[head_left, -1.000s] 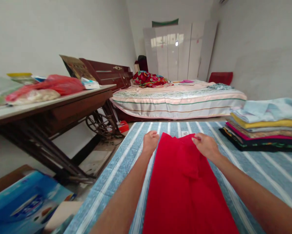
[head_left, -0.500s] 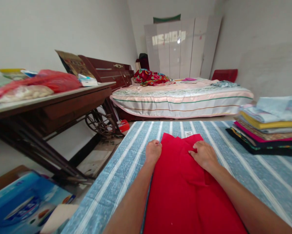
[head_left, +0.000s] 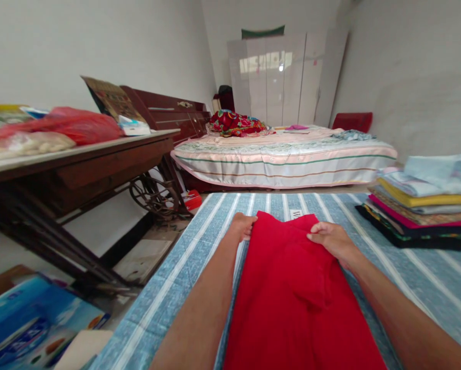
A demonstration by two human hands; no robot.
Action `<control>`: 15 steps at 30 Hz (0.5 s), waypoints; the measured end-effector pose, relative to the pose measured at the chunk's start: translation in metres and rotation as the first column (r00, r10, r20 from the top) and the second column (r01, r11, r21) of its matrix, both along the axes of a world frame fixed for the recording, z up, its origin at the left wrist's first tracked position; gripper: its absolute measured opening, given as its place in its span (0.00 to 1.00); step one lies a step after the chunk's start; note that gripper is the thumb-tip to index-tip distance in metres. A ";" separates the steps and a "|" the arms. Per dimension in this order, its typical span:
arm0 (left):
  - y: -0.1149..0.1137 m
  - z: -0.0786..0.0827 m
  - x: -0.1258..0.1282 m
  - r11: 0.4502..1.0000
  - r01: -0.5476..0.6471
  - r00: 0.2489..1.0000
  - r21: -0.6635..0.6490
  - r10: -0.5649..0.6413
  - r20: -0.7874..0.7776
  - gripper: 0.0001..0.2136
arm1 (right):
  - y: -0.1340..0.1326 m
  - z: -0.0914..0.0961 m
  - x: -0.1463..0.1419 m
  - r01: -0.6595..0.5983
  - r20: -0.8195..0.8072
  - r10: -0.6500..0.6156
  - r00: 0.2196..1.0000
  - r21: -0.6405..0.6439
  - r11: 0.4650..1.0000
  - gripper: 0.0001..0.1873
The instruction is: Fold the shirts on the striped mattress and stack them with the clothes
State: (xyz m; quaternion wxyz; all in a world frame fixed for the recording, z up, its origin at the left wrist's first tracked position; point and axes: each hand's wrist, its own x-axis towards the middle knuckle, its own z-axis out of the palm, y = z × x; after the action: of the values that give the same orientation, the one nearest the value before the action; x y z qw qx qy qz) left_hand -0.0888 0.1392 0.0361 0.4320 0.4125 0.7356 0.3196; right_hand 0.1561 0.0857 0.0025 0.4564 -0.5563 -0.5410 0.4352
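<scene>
A red garment [head_left: 284,298] lies lengthwise in front of me on the blue-and-white striped bed cover [head_left: 169,288]. Its near end runs out of the bottom of the view, and I cannot tell exactly what kind of garment it is. My left hand [head_left: 244,227] is closed on its far left corner. At the far right side, my right hand [head_left: 333,241] pinches the cloth's edge between thumb and fingers. Soft creases cross the fabric below the right hand. A white label with a dark letter [head_left: 296,213] shows on the cover just past the garment's far edge.
On the right stands a stack of folded clothes [head_left: 426,205]. A sewing machine table [head_left: 118,159] with a red plastic bag [head_left: 76,126] on it runs along the left wall. Low at left is a blue box [head_left: 38,324]. Another bed [head_left: 284,159] stands beyond.
The far edge of the red garment has become straighter and its creases have shifted. My right hand has moved slightly outward to the right, and my left hand slightly toward the far corner.
</scene>
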 end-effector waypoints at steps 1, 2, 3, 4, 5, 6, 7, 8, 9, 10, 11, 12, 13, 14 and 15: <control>0.002 0.000 0.001 1.000 0.001 1.000 -0.010 0.000 0.009 0.14 | 0.001 -0.002 0.000 0.000 -0.007 0.000 1.000 -0.009 1.000 0.13; 0.004 0.001 0.002 1.000 0.001 1.000 -0.017 -0.001 0.016 0.14 | 0.001 -0.003 0.000 -0.002 -0.011 0.002 1.000 -0.017 1.000 0.13; 0.006 0.001 0.004 1.000 0.001 1.000 -0.021 0.000 0.019 0.14 | 0.001 -0.004 -0.001 -0.005 -0.013 0.004 1.000 -0.024 1.000 0.13; 0.007 0.001 0.005 1.000 -0.001 1.000 -0.021 0.001 0.018 0.13 | 0.001 -0.004 -0.001 -0.006 -0.014 0.006 1.000 -0.030 1.000 0.13; 0.008 0.002 0.007 1.000 -0.003 1.000 -0.018 0.003 0.011 0.13 | 0.001 -0.003 -0.001 -0.006 -0.014 0.005 1.000 -0.035 0.999 0.13; 0.009 0.002 0.008 1.000 -0.006 1.000 -0.013 0.006 0.000 0.13 | 0.001 -0.003 -0.002 -0.003 -0.014 0.003 1.000 -0.039 0.999 0.12; 0.010 0.002 0.010 1.000 -0.008 1.000 -0.005 0.008 -0.015 0.12 | 0.001 -0.002 -0.002 0.001 -0.013 -0.002 1.000 -0.041 0.999 0.12; 0.011 0.002 0.011 1.000 -0.011 0.999 0.008 0.011 -0.036 0.11 | 0.001 -0.002 -0.002 0.005 -0.012 -0.006 1.000 -0.042 0.999 0.12; 0.011 0.001 0.012 1.000 -0.012 0.998 0.025 0.013 -0.061 0.10 | 0.001 -0.001 -0.002 0.008 -0.012 -0.008 1.000 -0.043 0.999 0.12; 0.012 0.000 0.012 0.999 -0.011 0.996 0.045 0.015 -0.090 0.10 | 0.000 -0.001 -0.002 0.009 -0.013 -0.009 1.000 -0.043 0.999 0.12; 0.013 -0.001 0.012 0.998 -0.007 0.992 0.068 0.016 -0.122 0.09 | 0.000 0.000 -0.002 0.009 -0.016 -0.009 1.000 -0.043 0.999 0.11; 0.013 -0.002 0.012 0.996 -0.002 0.988 0.093 0.017 -0.156 0.08 | 0.000 0.001 -0.002 0.007 -0.020 -0.008 1.000 -0.042 0.999 0.11; 0.014 -0.004 0.011 0.993 0.006 0.981 0.117 0.017 -0.193 0.07 | 0.000 0.002 -0.002 0.006 -0.026 -0.007 1.000 -0.040 0.999 0.12; 0.014 -0.005 0.010 0.990 0.017 0.973 0.138 0.016 -0.232 0.06 | 0.001 0.002 -0.001 0.009 -0.029 -0.010 1.000 -0.037 0.999 0.12; 0.015 -0.007 0.009 0.987 0.032 0.961 0.154 0.011 -0.275 0.06 | 0.002 0.001 -0.001 0.018 -0.027 -0.019 0.999 -0.034 0.999 0.12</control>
State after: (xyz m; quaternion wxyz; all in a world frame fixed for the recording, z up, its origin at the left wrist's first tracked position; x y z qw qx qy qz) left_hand -0.0796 0.1542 0.0295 0.2934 0.4896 0.7587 0.3139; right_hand 0.1554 0.0879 0.0040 0.4581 -0.5630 -0.5222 0.4477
